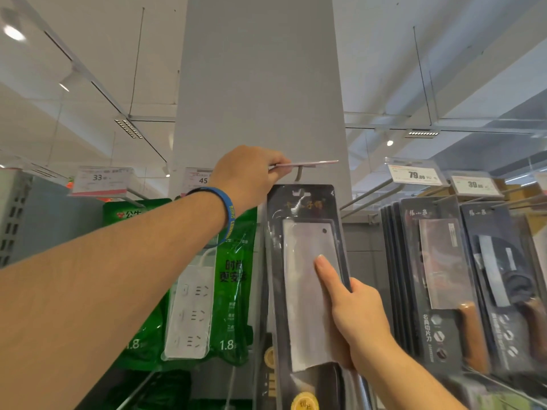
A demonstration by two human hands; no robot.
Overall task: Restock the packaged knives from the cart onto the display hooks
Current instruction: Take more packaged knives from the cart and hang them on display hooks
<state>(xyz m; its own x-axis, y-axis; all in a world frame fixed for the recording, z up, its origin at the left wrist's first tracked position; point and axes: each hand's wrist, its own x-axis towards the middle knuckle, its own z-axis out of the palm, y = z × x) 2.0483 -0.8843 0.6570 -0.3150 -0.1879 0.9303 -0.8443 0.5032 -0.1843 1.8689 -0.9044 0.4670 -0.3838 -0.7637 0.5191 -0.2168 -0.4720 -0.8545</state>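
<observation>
The left hand (pixel 251 176) is raised to the top of the display, its fingers pinched together on the flat price-tag flap (pixel 307 164) at the tip of a display hook (pixel 298 174), apparently lifting it clear of the hook's end. The right hand (pixel 355 315) is clamped on a packaged cleaver (pixel 307 279), index finger laid flat up the clear blister over the blade, the other fingers hidden behind the card. The package is upright in front of the grey pillar (pixel 260 84), its hang slot (pixel 298 192) just below the hook's curved end; whether the hook has already entered the slot cannot be told from here. This looks like the hanging step for one knife: the slot being offered to the hook. The next move calls for lining the slot up with the hook tip, sliding the card back along the wire, then letting the flap drop and releasing. To the right, other packaged knives (pixel 444 267) already hang in rows under price tags (pixel 414 174); to the left hang green power-strip packs (pixel 192 291). The cart is not in view.
</observation>
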